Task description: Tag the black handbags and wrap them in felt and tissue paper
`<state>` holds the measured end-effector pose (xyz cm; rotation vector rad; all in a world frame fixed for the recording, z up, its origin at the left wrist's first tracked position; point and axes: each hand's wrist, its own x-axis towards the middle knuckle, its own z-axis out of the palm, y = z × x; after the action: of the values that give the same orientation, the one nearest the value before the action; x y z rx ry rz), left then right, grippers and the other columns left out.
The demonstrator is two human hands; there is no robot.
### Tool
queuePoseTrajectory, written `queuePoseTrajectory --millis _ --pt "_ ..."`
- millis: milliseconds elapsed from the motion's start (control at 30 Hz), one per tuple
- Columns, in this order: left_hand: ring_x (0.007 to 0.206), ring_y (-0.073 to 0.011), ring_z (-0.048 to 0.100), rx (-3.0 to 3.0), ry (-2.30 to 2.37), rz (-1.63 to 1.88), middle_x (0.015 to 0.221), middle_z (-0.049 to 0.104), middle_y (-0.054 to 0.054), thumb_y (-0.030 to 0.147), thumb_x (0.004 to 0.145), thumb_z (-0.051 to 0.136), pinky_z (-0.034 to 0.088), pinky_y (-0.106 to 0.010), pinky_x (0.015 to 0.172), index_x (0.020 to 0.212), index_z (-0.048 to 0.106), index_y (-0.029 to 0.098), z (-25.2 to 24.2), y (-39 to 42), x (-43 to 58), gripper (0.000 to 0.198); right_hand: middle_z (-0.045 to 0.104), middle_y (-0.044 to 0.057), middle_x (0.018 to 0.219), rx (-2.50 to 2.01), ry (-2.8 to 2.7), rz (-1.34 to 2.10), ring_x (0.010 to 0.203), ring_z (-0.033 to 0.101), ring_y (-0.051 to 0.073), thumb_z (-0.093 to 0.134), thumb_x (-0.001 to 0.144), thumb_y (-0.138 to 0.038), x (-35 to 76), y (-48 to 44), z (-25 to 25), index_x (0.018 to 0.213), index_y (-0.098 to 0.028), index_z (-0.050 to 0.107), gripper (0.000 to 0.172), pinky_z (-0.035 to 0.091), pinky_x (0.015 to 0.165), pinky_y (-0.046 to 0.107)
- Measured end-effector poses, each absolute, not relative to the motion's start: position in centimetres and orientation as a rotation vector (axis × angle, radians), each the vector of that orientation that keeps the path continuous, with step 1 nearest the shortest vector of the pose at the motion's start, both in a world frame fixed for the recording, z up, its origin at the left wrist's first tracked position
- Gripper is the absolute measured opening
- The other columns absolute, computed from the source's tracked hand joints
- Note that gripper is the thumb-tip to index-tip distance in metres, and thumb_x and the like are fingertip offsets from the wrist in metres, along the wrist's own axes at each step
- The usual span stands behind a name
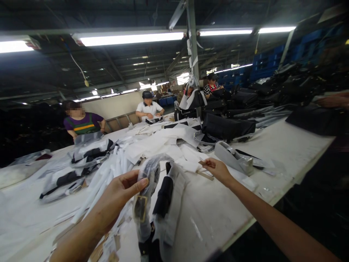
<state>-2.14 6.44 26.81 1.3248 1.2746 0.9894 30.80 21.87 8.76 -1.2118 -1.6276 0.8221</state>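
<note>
Bench: a long white bench (286, 145) in a dim workshop under strip lights, with a grey tape dispenser (234, 158) standing on it as the marker for everything else.
Left hand: the left hand (117, 198) is nearer than the tape dispenser and well to its left, raised off the bench.
Left fingers: the fingers (137, 183) are clamped on the top of a bagged piece (144, 203), a dark item with a brown tag inside clear plastic that hangs down from the grip.
Beside it: a second dark wrapped piece (165, 196) lies just to the right of the bagged piece, between it and the tape dispenser.
Right hand: the right hand (218, 170) sits just left of the tape dispenser, low over the bench.
Right fingers: they are pinched together, apparently on the end of a small tan strip (205, 174).
Step in hand: by my reading, one hand holds the bagged piece up while the other takes the strip beside the tape dispenser.
Next move calls for: bringing the two hands together, with a light pinch so the strip stays flat.
Behind: a heap of white paper (163, 142) left of the tape dispenser, and black bags (227, 127) beyond it.
Far: a co-worker in purple (81, 123) and another in white (148, 108) across the bench.
</note>
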Motion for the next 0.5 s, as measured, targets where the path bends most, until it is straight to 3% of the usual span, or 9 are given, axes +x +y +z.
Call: queuePoseTrajectory --millis 133,233,400,500 --pt "0.089 -0.0206 0.066 1.356 1.256 0.992 0.095 0.075 -0.004 0.046 0.081 0.076 0.048 -0.026 0.082 0.106 0.075 0.022 26.5 6.6 -2.3 0.035 0.074 0.005 0.1 -1.08 -1.581 0.886 0.101 0.067 0.024 0.06 0.077 -0.029 29.9 19.2 8.9 0.077 -0.022 0.066 0.01 0.046 0.095 0.037" --pt "0.085 -0.0183 0.064 1.366 1.231 0.998 0.091 0.074 -0.003 0.046 0.082 0.076 0.047 -0.024 0.079 0.102 0.076 0.021 26.3 6.7 -2.4 0.033 0.073 0.006 0.1 -1.02 -1.441 0.958 0.102 0.066 0.025 0.061 0.076 -0.031 29.1 18.4 8.5 0.073 -0.022 0.06 0.009 0.046 0.096 0.042" --pt "0.087 -0.0185 0.063 1.36 1.196 0.99 0.092 0.074 -0.004 0.043 0.083 0.075 0.045 -0.026 0.082 0.102 0.075 0.019 26.2 6.8 -2.4 0.03 0.07 0.005 0.101 -0.883 -1.205 1.085 0.104 0.064 0.025 0.068 0.081 -0.041 26.4 17.6 10.2 0.088 -0.022 0.061 0.021 0.045 0.099 0.044" --pt "0.089 -0.0188 0.062 1.353 1.175 0.978 0.095 0.074 -0.005 0.041 0.086 0.072 0.045 -0.027 0.084 0.105 0.074 0.019 26.2 6.8 -2.4 0.029 0.068 0.005 0.103 -0.656 -1.219 1.293 0.108 0.063 0.024 0.069 0.087 -0.039 24.3 15.1 13.5 0.094 -0.022 0.066 0.019 0.045 0.101 0.042"
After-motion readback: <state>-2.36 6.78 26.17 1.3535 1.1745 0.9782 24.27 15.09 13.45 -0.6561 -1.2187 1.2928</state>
